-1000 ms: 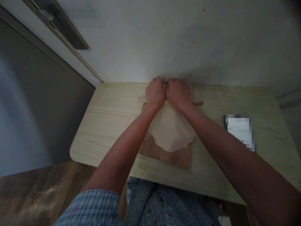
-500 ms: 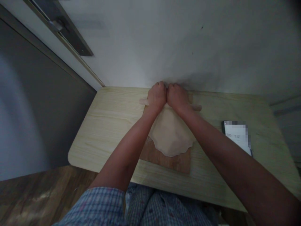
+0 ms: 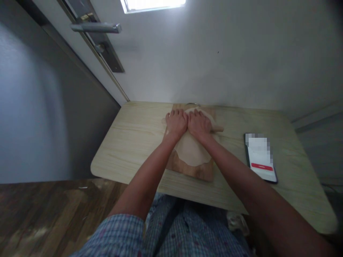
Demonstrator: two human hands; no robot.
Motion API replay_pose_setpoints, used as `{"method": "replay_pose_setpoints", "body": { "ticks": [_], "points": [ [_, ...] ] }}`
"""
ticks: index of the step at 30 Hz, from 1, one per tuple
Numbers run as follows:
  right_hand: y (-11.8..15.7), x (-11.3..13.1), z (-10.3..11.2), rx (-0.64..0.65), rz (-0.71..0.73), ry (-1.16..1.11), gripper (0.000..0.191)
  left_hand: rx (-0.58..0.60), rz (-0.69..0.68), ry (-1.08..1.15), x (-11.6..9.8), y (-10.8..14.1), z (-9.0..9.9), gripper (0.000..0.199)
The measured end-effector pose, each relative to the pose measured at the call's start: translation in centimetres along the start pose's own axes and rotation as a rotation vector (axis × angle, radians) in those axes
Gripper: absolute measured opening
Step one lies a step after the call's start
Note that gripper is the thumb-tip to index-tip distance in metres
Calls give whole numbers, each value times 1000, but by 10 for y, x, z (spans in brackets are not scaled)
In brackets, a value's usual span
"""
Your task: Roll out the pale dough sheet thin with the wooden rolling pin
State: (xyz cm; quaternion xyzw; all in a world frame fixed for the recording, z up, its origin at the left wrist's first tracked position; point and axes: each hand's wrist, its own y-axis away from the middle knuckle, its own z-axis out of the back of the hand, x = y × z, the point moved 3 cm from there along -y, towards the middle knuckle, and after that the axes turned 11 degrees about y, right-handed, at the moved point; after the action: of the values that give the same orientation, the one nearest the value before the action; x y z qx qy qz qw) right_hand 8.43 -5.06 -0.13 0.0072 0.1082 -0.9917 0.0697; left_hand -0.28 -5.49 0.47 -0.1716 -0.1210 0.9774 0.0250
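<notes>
A wooden rolling pin (image 3: 218,129) lies crosswise over a wide sheet of pale dough (image 3: 193,151). My left hand (image 3: 177,122) is curled over the pin's left part, its knuckles up and its fingertips pointing to the far side. Close beside it, my right hand (image 3: 199,124) bends over the pin's right part in the same way. Both hands cover the pin's middle, leaving only its ends in sight. Under the dough is a wooden cutting board (image 3: 199,172), whose near edge shows below the dough's uneven rim.
The board rests on a light wooden table (image 3: 128,142). Right of my right forearm lies a phone (image 3: 261,160) with its screen lit. A white door with a metal handle (image 3: 96,28) rises behind the table's far edge.
My hands and the rolling pin have come back toward me from the board's far end, baring dough beyond them. My fingers look less tightly curled. The view has tilted up, showing more door.
</notes>
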Motion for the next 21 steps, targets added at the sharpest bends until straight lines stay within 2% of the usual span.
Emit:
{"method": "replay_pose_setpoints", "body": {
  "ticks": [4, 9, 12, 14, 16, 17, 20, 21],
  "points": [
    [23, 7, 6, -11, 22, 30, 43, -15, -58, -1, 1, 25, 5, 38],
    [50, 11, 12, -72, 71, 63, 41, -5, -33, 49, 4, 55, 10, 42],
    [57, 8, 15, -58, 187, 105, 36, 69, 0, 198, 9, 73, 11, 45],
    [58, 4, 16, -40, 290, 133, 34, 106, 63, 400, 16, 86, 13, 46],
    [59, 1, 18, -16, 369, 155, 32, 8, 213, 704, 26, 100, 21, 46],
    [59, 0, 18, -7, 385, 167, 30, -49, 331, 888, 31, 108, 26, 44],
    [61, 0, 17, -3, 358, 199, 26, -173, 699, 1378, 40, 129, 39, 38],
    [62, 0, 17, -11, 340, 204, 25, -214, 779, 1501, 39, 134, 43, 34]
  ]
}}
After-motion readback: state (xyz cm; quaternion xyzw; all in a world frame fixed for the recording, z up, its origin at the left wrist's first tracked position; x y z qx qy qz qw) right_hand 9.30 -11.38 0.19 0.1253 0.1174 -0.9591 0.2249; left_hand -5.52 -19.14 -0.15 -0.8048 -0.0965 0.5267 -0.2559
